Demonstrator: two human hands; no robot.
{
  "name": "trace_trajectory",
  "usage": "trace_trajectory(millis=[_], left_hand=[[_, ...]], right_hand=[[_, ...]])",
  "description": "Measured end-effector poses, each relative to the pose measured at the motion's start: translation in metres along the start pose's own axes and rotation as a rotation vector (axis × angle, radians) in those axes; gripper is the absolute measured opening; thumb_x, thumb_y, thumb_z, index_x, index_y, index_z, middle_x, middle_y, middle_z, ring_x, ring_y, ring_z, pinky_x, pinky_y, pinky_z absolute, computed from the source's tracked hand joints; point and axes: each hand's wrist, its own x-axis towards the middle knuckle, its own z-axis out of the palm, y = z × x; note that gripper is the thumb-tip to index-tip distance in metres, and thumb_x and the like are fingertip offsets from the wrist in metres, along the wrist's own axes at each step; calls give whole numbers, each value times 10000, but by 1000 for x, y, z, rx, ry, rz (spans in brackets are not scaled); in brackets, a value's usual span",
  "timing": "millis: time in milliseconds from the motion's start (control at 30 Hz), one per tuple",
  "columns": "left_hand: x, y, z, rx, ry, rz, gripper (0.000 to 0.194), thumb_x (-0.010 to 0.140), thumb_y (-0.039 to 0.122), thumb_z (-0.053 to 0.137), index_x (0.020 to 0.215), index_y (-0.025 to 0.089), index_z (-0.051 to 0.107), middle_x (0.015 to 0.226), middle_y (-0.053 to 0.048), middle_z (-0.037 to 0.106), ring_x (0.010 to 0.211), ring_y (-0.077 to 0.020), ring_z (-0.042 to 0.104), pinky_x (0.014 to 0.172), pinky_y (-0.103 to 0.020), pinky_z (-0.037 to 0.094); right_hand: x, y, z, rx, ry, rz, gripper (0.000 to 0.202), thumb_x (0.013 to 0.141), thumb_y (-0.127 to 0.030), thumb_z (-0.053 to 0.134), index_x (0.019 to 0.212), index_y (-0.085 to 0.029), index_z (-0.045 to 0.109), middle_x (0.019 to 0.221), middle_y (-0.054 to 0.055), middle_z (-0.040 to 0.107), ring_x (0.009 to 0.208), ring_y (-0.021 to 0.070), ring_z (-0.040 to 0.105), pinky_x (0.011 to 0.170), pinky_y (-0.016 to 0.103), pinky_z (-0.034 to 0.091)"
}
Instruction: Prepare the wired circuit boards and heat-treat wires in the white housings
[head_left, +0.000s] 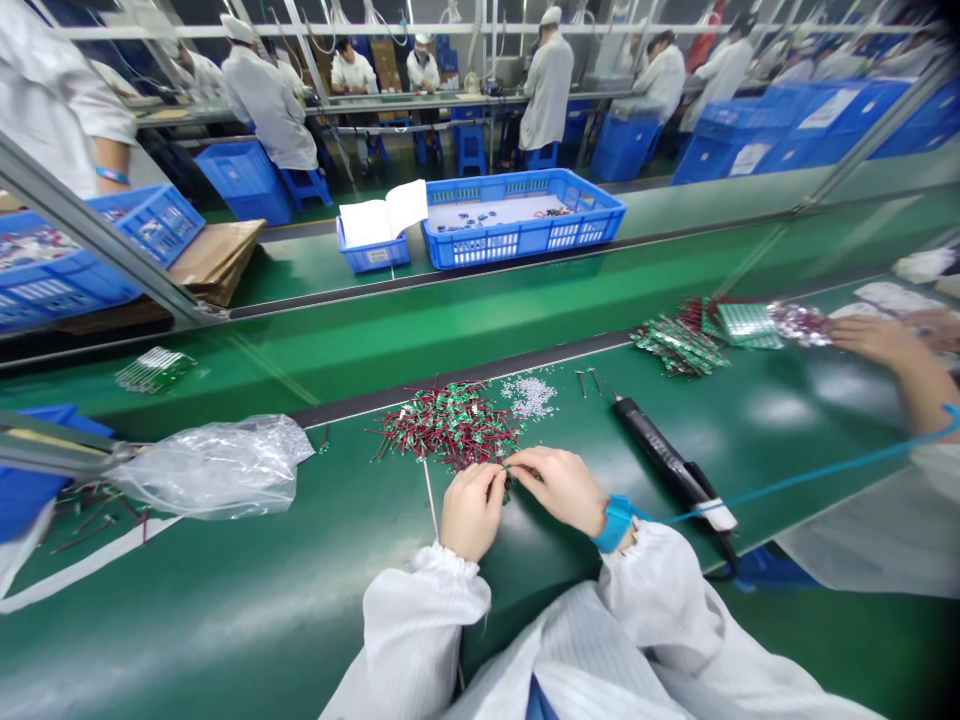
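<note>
Green bench point(300, 600), red-green pile point(450, 420), white bits point(529, 397), black tool point(664, 450)

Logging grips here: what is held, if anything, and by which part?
Left hand and right hand pinch a small green piece; its gripped part is unclear.

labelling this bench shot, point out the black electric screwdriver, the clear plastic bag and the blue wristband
black electric screwdriver point(664, 447): head view, middle of body
clear plastic bag point(217, 468): head view, middle
blue wristband point(617, 522): head view, band's middle

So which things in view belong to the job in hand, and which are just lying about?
Likely in the job:
small green part, between left hand and right hand
red-and-green pile
perhaps white bits

Seemingly lying about:
clear bag
brown cardboard
black tool, unheld, role unclear
</note>
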Motion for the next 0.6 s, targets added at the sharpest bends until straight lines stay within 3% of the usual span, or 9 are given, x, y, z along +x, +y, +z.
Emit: trace_trajectory(millis=[167,300,400,500,600], left_hand=[[1,0,0,-110,15,-68,240,896,279,407,780,183,595,711,-26,604,709,-166,532,699,-284,369],[6,-2,-3,-588,-44,-274,250,839,375,468,691,183,534,521,43,463,511,-112,425,556,-237,328],[8,-3,-4,-910,-134,-386,288,784,429,508,637,183,476,459,69,384,448,-87,348,500,-219,295],[9,-2,-5,-943,-191,-407,328,792,461,505,640,171,490,485,42,448,454,-89,388,496,-223,324],[8,0,-4,-800,-73,-344,299,806,449,533,780,156,584,665,-7,589,581,-113,511,581,-235,408]], right_hand=[[0,0,5,54,47,18,266,897,-248,491,1125,-292,621,1055,-1,699,940,188,651,810,306,499],[-3,-1,7,239,119,-65,301,885,-226,509,1172,-281,584,1061,6,678,871,147,649,776,266,509],[-4,-3,5,336,147,-167,212,894,-240,511,1060,-267,640,1026,12,671,888,143,633,797,258,496],[-4,-3,3,343,185,-185,168,910,-274,501,916,-247,666,917,12,678,874,155,619,803,273,475],[-2,-1,3,321,191,-114,174,911,-310,499,866,-235,649,833,10,666,780,155,604,714,267,468]])
